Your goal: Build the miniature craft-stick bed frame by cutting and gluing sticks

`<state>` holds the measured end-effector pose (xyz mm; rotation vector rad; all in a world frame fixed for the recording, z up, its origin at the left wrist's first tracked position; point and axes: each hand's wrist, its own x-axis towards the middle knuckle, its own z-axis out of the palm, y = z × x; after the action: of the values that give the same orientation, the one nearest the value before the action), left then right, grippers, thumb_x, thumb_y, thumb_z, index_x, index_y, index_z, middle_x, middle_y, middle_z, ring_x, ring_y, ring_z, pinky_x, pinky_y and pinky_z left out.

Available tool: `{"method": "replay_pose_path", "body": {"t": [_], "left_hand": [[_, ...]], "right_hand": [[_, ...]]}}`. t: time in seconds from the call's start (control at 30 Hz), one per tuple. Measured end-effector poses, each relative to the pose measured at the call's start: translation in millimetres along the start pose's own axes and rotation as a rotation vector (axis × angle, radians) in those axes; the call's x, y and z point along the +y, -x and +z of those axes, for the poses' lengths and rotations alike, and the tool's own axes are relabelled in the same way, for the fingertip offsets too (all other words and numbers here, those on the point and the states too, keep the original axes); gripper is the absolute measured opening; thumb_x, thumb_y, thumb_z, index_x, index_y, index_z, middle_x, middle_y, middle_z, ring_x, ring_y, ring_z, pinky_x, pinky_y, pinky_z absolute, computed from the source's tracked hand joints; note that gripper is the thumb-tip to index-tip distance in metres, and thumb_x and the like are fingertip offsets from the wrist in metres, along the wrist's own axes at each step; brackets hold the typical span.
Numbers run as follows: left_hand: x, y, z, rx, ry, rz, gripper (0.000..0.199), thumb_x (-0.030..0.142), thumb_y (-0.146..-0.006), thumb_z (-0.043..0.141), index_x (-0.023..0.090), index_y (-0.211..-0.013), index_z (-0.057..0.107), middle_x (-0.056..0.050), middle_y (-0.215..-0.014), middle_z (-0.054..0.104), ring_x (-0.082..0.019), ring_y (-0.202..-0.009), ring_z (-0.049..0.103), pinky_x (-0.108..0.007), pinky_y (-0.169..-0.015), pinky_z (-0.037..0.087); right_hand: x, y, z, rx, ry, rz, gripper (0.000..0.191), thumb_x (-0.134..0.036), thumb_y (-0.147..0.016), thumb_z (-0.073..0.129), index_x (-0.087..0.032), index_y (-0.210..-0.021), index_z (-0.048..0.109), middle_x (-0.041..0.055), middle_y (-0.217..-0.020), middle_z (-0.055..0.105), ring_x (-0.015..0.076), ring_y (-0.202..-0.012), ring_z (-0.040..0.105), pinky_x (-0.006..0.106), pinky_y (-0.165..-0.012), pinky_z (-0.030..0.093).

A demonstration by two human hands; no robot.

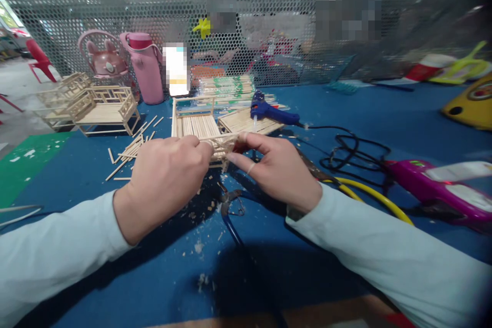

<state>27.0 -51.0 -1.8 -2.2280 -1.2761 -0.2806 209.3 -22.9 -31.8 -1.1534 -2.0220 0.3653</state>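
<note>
A small bench frame of thin wooden sticks (pixel 200 125) stands on the blue table in front of me. My left hand (pixel 169 177) is closed on its near side, the fingers curled over a stick. My right hand (pixel 274 166) pinches the right end of the same near part between thumb and fingertips. The fingers cover some of the joints there. Just behind it, a flat panel of sticks (pixel 246 122) lies under the tip of a blue glue gun (pixel 272 111). Loose cut sticks (pixel 128 156) are scattered to the left.
Blue-handled pliers (pixel 232 225) lie in front of my hands, and yellow-handled cutters (pixel 372 195) to the right. A black cord (pixel 346 151) coils near a purple device (pixel 434 184). Finished stick benches (pixel 105 110), a pink bottle (pixel 146 69) and a lit phone (pixel 176 72) stand at the back left.
</note>
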Motion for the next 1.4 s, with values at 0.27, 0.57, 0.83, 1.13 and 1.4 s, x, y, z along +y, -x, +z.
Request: {"method": "replay_pose_path", "body": {"t": [0.27,0.57,0.83,1.13,1.4], "left_hand": [[0,1,4.4,0.072,0.006,0.008,0.028,0.018,-0.089,0.045,0.017,-0.069,0.065,-0.004,-0.058,0.062,-0.016,-0.048,0.059,-0.025,-0.04,0.02],[2,5,9.7,0.172,-0.02,0.031,0.03,0.019,-0.09,0.046,0.018,-0.065,0.062,-0.003,-0.058,0.064,-0.013,-0.047,0.058,-0.026,-0.04,0.022],[0,7,16.0,0.213,-0.004,0.044,0.029,0.02,-0.09,0.046,0.018,-0.066,0.063,-0.003,-0.057,0.063,-0.014,-0.047,0.055,-0.026,-0.042,0.021],[0,6,14.8,0.197,0.002,0.026,0.029,0.019,-0.091,0.045,0.018,-0.07,0.065,-0.003,-0.057,0.063,-0.013,-0.046,0.054,-0.027,-0.043,0.019],[1,6,15.5,0.237,0.002,0.01,0.028,0.021,-0.091,0.047,0.018,-0.071,0.066,-0.003,-0.056,0.06,-0.013,-0.047,0.053,-0.027,-0.043,0.019]], "right_hand": [[-1,0,0,0.014,0.025,-0.017,0.012,-0.019,-0.078,0.06,-0.017,-0.067,0.056,-0.0021,-0.063,0.059,0.011,-0.061,0.051,0.024,-0.061,0.04],[-2,-1,0,-0.003,0.003,0.004,0.007,-0.017,-0.077,0.06,-0.016,-0.07,0.059,-0.0017,-0.066,0.062,0.0112,-0.062,0.053,0.023,-0.062,0.039],[-1,-1,-1,-0.009,0.003,-0.002,0.009,-0.019,-0.078,0.06,-0.017,-0.069,0.059,-0.0017,-0.064,0.061,0.012,-0.062,0.053,0.024,-0.062,0.04],[-3,-1,-2,-0.016,-0.002,0.007,0.008,-0.019,-0.078,0.06,-0.017,-0.071,0.06,-0.0008,-0.066,0.063,0.0123,-0.063,0.053,0.025,-0.062,0.04],[-2,-1,-1,-0.011,-0.009,0.007,0.009,-0.019,-0.078,0.059,-0.017,-0.07,0.058,-0.0007,-0.067,0.062,0.0118,-0.062,0.053,0.024,-0.062,0.04]]}}
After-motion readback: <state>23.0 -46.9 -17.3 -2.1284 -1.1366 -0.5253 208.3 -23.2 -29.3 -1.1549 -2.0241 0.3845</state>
